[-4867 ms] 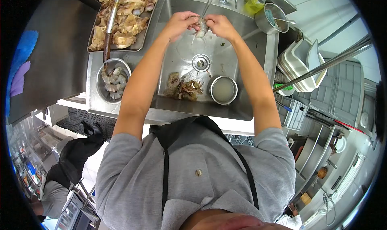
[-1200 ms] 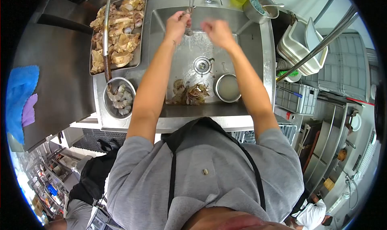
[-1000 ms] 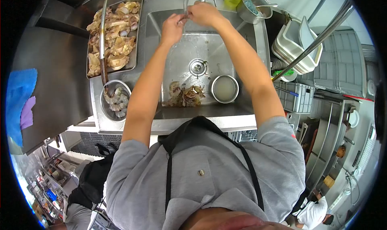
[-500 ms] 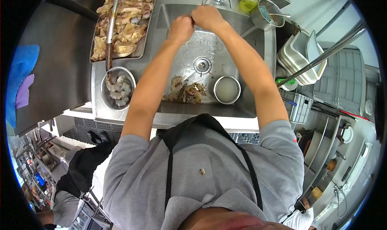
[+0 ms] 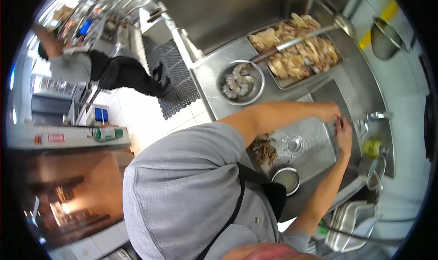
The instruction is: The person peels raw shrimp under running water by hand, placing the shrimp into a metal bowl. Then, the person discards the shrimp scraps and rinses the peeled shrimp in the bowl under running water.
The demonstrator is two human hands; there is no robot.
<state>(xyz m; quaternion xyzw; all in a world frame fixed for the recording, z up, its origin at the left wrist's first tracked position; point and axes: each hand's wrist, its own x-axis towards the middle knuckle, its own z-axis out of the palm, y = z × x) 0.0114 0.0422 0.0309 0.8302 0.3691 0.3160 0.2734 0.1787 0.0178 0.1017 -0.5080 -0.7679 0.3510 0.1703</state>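
Note:
My left hand (image 5: 328, 111) and my right hand (image 5: 344, 134) are close together over the far side of the steel sink (image 5: 315, 139), near the tap. Their fingers are pinched together, and whatever they hold is too small or hidden to make out. Below, a pile of shrimp shells and heads (image 5: 264, 150) lies in the sink, partly behind my left arm. A round metal container (image 5: 286, 180) of cloudy liquid stands beside it. Peeled grey shrimp (image 5: 239, 81) lie in a metal bowl (image 5: 259, 87) on the counter.
A tray (image 5: 285, 83) of bones or meat pieces (image 5: 296, 48) stands beyond the bowl, with a long ladle (image 5: 294, 42) across it. Near the tap (image 5: 375, 116) are a yellow-green soap bottle (image 5: 372, 147) and a metal pot (image 5: 376, 172). Another person (image 5: 98, 68) is at the left.
The view has swung to the left and tilted, bringing the floor and the other person further into sight. My hands stay together by the tap.

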